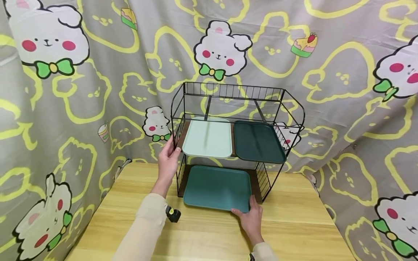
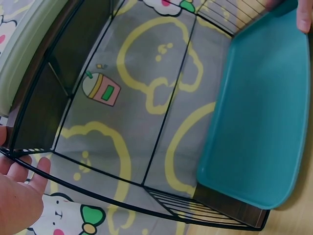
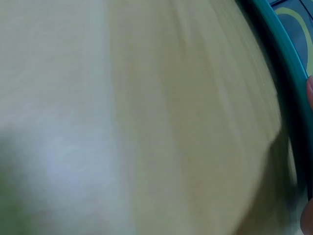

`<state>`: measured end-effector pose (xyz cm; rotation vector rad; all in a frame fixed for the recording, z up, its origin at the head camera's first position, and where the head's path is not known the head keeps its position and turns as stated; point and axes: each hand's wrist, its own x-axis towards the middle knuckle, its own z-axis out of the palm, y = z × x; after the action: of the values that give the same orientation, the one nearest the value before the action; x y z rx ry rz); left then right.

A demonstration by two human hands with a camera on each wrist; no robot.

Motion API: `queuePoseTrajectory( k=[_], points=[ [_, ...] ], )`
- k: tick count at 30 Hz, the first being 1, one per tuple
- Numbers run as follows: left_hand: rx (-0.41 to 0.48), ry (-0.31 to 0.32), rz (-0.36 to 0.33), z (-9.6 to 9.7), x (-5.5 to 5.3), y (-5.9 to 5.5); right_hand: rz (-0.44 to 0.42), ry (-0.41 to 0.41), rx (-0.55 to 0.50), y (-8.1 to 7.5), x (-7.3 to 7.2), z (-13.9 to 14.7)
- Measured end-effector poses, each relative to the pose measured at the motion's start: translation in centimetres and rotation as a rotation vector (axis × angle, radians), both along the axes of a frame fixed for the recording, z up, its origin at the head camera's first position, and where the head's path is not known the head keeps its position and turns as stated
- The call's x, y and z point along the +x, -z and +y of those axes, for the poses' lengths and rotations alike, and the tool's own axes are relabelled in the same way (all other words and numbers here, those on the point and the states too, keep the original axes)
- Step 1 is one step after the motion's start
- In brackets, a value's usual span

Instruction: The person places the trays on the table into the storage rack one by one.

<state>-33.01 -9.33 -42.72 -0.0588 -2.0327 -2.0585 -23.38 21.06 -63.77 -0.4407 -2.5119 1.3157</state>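
Note:
A black two-tier wire rack [image 1: 277, 182] with brown shelf boards stands on the table. My left hand [image 1: 168, 159] grips its left side at the upper shelf; in the left wrist view, the fingers [image 2: 41, 174] reach around the wire frame. On the lower shelf lies a teal rectangular tray [image 1: 217, 188], its front edge jutting past the board. My right hand [image 1: 251, 217] holds that tray by its front right corner, thumb at the front edge and fingers along the right side. A pale mint tray [image 1: 209, 137] and a dark green tray [image 1: 258, 141] lie side by side on the upper shelf.
The wooden table [image 1: 130, 206] extends on both sides of the rack and in front of it. A grey curtain [image 1: 127, 87] with cartoon prints hangs close behind the rack and along both sides. A wrist camera [image 1: 173, 214] sits at my left sleeve.

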Motion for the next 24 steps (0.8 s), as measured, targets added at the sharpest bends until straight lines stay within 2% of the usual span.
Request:
queuePoseTrajectory(
  k=[7, 14, 20, 24],
  points=[
    [-0.009, 0.002, -0.019, 0.1, 0.0, 0.2, -0.015, -0.019, 0.028, 0.0, -1.2, 0.9],
    [-0.011, -0.002, -0.016, -0.4, 0.3, 0.1, -0.050, -0.051, -0.008, -0.1, -2.0, 1.0],
    [-0.010, -0.004, -0.021, -0.2, 0.1, 0.1, -0.078, -0.048, 0.007, -0.3, -2.3, 1.3],
    [-0.008, -0.003, -0.031, 0.1, 0.0, 0.4, -0.095, -0.059, 0.032, -0.5, -1.8, 1.9]
  ],
)
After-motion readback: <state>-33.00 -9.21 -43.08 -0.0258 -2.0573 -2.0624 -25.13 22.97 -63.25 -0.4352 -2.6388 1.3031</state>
